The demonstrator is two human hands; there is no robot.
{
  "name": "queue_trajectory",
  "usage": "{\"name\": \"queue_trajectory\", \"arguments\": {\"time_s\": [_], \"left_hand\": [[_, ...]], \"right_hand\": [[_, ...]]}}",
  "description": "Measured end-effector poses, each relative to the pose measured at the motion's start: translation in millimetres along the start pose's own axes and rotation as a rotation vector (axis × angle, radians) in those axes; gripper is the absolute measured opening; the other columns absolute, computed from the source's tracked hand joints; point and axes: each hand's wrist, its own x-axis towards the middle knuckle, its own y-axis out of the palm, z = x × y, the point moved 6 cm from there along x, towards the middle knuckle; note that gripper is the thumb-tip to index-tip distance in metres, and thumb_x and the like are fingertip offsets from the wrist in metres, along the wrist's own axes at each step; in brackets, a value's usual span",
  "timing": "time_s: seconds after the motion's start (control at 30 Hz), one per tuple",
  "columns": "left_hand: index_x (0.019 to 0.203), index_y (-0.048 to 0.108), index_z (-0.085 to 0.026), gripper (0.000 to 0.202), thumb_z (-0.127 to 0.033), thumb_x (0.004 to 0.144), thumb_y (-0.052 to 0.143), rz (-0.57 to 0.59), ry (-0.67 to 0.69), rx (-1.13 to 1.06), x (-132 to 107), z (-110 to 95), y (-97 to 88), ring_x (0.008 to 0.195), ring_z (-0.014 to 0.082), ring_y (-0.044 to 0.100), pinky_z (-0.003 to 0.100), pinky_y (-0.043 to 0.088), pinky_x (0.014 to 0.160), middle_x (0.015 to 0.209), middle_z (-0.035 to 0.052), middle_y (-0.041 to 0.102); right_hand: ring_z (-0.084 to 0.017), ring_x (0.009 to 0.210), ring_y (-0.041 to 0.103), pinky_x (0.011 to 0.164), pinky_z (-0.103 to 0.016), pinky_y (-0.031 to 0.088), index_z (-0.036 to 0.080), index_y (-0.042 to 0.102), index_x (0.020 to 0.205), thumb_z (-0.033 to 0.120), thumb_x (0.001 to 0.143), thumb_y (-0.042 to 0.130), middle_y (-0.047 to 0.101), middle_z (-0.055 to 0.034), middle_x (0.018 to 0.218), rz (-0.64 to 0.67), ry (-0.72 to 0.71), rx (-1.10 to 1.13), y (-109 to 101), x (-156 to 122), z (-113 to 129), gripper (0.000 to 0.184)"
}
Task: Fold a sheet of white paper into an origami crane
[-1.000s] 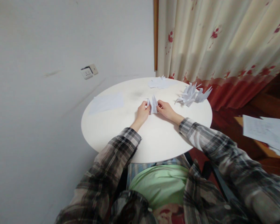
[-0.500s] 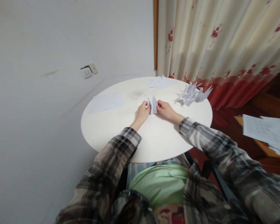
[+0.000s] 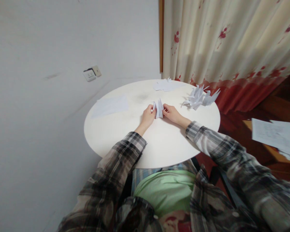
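Note:
A folded white paper crane (image 3: 159,110) stands at the middle of the round white table (image 3: 111,133), its pointed parts upward. My left hand (image 3: 148,115) pinches its left side, fingers closed. On the other side, my right hand (image 3: 171,113) has thumb and fingertips closed on its right edge. Parts of the folds are hidden behind my fingertips. To the right of my right hand lies a cluster of folded paper cranes (image 3: 195,97), with pointed wings and necks sticking up.
White paper sheets (image 3: 111,105) lie at the table's left, and more paper pieces (image 3: 165,85) at its far edge. A wall with a socket (image 3: 89,75) borders the left. A curtain (image 3: 215,42) hangs behind. Printed papers (image 3: 274,133) rest on wooden furniture at right.
Almost nothing differs. Both hands keep their hold on the paper crane at the same spot, with only a tiny shift of the fingers.

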Motion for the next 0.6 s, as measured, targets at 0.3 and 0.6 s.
{"name": "queue_trajectory", "arguments": {"time_s": [0.3,0.6], "left_hand": [[0.083,0.05,-0.02,0.006,-0.023,0.081,0.046,0.003,0.02,0.018,1.8,1.9,0.7,0.057,0.0094,0.054,0.022,0.044,0.056,0.076,-0.0007,0.061],[0.082,0.05,-0.02,0.005,-0.024,0.081,0.046,0.006,0.024,0.014,0.5,-0.4,0.2,0.056,0.0095,0.054,0.023,0.044,0.057,0.075,-0.0009,0.06]], "right_hand": [[-0.013,0.064,0.052,0.064,-0.024,0.038,0.018,0.05,0.078,0.024,0.081,0.044,0.061,-0.0017,0.072,-0.002,-0.003,-0.008,-1.3,-0.3,1.8,0.009],[-0.014,0.066,0.052,0.067,-0.025,0.038,0.017,0.053,0.082,0.025,0.082,0.043,0.063,-0.0028,0.074,0.013,0.009,-0.021,-1.7,-0.4,1.2,0.013]]}}
